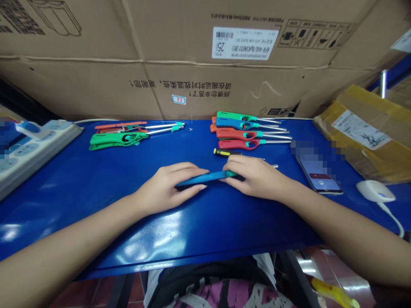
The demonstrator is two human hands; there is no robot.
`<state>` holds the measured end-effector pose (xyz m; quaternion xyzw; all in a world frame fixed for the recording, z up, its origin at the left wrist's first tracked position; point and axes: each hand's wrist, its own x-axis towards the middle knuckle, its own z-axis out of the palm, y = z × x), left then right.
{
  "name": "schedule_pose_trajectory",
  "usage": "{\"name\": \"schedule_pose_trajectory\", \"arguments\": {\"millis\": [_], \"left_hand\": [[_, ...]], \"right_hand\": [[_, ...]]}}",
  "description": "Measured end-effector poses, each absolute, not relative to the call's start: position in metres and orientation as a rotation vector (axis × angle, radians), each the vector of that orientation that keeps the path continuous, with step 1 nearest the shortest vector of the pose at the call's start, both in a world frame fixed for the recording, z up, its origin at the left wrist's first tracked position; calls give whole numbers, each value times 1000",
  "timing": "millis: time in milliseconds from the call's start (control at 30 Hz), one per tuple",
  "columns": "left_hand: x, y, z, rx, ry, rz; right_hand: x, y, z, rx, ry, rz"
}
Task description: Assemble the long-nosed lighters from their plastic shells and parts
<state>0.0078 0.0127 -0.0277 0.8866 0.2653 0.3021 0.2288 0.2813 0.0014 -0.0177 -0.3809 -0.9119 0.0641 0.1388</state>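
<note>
A blue long-nosed gas lighter is held just above the table, its narrow edge facing up. My left hand pinches the body between thumb and fingers. At the green collar end my right hand is closed round it, hiding most of the nozzle; a metal tip shows past the knuckles. Behind my right hand lies a yellow-and-black screwdriver. Beyond that is a pile of red, blue, green and orange lighters. To the back left lie a green lighter and parts of others with bare nozzles.
A large cardboard box walls off the back of the blue table. A white power strip runs along the left. On the right are a phone, a white corded device and a taped yellowish carton.
</note>
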Motion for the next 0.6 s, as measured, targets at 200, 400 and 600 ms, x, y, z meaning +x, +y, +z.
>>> {"name": "schedule_pose_trajectory", "arguments": {"millis": [200, 400, 600], "left_hand": [[6, 19, -29, 2425, 898, 728], [7, 21, -32, 2418, 899, 677], [5, 21, -32, 2474, 938, 688]], "right_hand": [[287, 7, -17, -1242, -2564, 266], [291, 9, -10, -1230, -2698, 327], [295, 11, -3, -1263, -2787, 297]]}}
